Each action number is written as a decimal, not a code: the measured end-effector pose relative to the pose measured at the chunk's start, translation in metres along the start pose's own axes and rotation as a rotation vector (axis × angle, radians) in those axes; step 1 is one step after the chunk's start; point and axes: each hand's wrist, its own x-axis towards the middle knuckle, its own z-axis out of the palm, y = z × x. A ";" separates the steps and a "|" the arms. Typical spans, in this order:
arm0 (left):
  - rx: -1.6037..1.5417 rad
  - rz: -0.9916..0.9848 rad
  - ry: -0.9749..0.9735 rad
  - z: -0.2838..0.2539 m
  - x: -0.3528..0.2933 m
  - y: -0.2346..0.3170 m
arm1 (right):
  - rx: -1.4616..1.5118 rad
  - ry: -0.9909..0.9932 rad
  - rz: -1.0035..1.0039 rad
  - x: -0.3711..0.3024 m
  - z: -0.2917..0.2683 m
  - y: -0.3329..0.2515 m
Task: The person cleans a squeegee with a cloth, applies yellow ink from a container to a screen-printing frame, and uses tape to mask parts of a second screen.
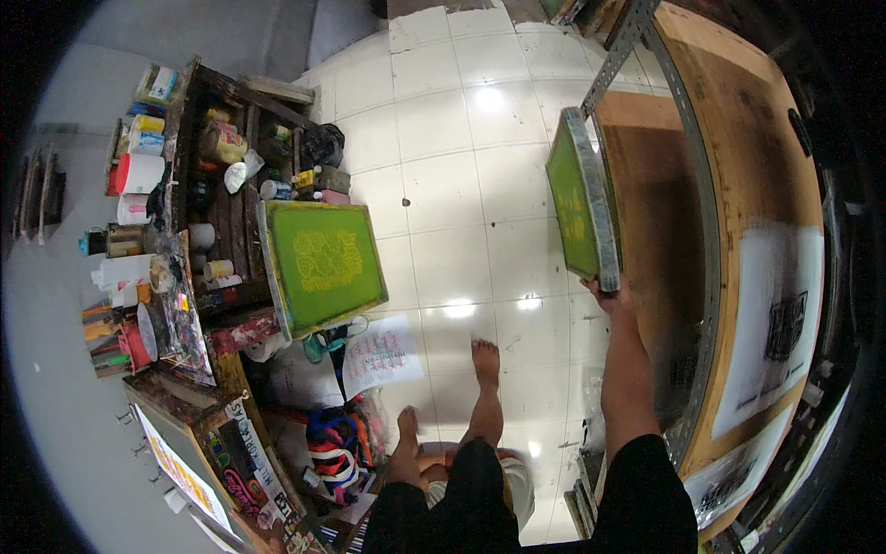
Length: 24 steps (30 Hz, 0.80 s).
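Observation:
My right hand grips the near lower corner of a screen printing frame at arm's length on the right. The frame stands on edge, tilted, with green mesh, a faint yellowish design and a worn grey rim. Part of my fingers is hidden behind the frame. A second screen printing frame, with green mesh and a yellowish pattern, leans at the shelf on the left, out of my reach. My left hand does not show.
A cluttered dark shelf of jars and paint tubs lines the left. White tiles cover the floor. A wooden table on perforated metal legs stands right. Printed paper and a multicoloured bundle lie lower left, near my bare feet.

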 end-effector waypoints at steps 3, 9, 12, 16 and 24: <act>-0.030 -0.015 0.034 0.006 -0.025 -0.015 | 0.113 0.057 0.049 0.006 0.019 -0.010; -0.030 -0.002 0.009 0.003 -0.005 0.001 | 0.310 0.037 0.116 0.004 -0.040 -0.035; -0.043 0.003 0.000 0.009 0.002 -0.003 | 0.182 0.144 -0.081 0.007 -0.048 -0.032; -0.048 0.001 0.062 0.004 -0.027 -0.008 | -0.356 0.402 -0.403 -0.073 0.062 -0.008; -0.008 -0.030 -0.028 0.013 -0.018 0.037 | -1.183 0.261 -0.830 -0.060 0.028 -0.051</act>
